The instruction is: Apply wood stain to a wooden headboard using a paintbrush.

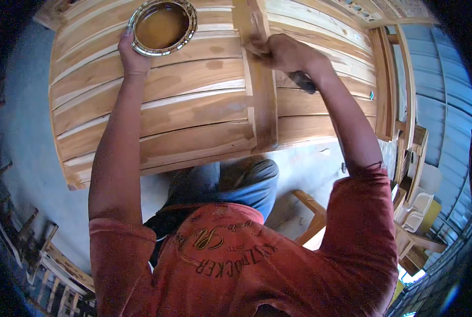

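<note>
Brown liquid sits in the bowl the left grip clasps; the right grip holds a blurred applicator. Stroke along the rail.

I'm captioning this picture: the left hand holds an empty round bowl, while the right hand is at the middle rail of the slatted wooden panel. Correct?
The bowl isn't empty: the head view shows brown liquid in it. The left hand does hold it, and the right hand is at the middle rail.
</note>
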Demonstrator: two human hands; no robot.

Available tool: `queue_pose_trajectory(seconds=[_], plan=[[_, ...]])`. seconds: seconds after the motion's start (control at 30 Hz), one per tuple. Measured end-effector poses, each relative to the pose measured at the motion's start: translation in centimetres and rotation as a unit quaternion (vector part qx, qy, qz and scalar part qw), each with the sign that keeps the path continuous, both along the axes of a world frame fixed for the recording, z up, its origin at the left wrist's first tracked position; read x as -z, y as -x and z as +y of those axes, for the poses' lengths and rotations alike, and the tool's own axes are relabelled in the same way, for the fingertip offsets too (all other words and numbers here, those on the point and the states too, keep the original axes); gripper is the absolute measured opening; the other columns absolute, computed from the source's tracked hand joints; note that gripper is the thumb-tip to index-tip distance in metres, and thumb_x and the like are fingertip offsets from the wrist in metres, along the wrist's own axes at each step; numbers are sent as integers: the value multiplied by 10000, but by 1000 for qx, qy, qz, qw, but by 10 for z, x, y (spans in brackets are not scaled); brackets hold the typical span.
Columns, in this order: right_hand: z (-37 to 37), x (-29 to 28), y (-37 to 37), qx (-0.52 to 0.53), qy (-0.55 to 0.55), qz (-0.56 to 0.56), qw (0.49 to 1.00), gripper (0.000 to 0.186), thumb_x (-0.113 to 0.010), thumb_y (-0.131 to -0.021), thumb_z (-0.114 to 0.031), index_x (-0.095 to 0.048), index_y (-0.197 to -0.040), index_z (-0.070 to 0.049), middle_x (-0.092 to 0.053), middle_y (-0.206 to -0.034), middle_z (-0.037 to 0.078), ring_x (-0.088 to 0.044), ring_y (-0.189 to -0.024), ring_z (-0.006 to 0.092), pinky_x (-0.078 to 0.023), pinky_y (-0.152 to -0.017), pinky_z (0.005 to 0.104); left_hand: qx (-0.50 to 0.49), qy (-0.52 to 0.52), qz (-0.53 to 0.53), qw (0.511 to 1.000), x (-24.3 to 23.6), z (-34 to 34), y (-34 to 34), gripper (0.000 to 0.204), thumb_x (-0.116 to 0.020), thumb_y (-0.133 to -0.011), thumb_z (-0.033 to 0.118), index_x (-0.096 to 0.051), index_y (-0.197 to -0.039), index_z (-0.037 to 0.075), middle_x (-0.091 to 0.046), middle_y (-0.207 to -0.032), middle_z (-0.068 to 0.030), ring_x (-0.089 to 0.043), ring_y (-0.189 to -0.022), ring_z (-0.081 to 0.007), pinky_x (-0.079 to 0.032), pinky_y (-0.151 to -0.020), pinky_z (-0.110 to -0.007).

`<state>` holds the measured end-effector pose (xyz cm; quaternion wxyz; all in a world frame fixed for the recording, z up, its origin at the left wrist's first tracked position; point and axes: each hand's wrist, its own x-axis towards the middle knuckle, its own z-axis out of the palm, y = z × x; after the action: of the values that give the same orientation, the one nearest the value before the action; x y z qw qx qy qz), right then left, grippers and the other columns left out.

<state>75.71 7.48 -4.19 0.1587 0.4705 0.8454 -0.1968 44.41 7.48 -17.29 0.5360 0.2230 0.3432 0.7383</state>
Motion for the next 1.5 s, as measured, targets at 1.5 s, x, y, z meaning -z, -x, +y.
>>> queue_pose_trajectory(seconds=[1.5], plan=[[26,3,-5,-154,-147,-72,974,463,-491,-784,-8,-598,-1176,-229,-569,-1238,22,-624,-974,267,-524,-818,354,14,-12,50,999,16,7,8,466,-470,-831,381,-526,-1197,99,-591,-1163,-83,-564,-1054,-223,-461,-894,-401]])
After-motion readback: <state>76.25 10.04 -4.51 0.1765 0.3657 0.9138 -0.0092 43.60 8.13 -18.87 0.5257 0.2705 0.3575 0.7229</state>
